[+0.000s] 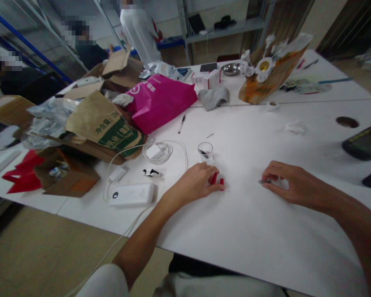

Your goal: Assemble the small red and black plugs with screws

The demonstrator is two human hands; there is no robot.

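My left hand (195, 181) is closed around a small red object (221, 184); its red ends show between thumb and fingers, low over the white table (235, 231). Its exact kind is unclear. To the right, my right hand (286, 181) pinches a small metal piece (264, 181) between thumb and fingertips, too small and blurred to name. A gap of bare tabletop separates the two hands. Just beyond my left hand stands a small clear cup (211, 151) with dark, thin metal-looking bits in it. A thin small piece (210, 135) lies behind the cup.
Left of my forearm lie a white power bank (132, 194), a coiled white cable (170, 153) and a black-and-white gadget (151, 173). Bags, including a pink one (163, 101), and cardboard boxes crowd the left. A pen (181, 123) lies mid-table. Dark devices (366, 142) edge the right. People are behind.
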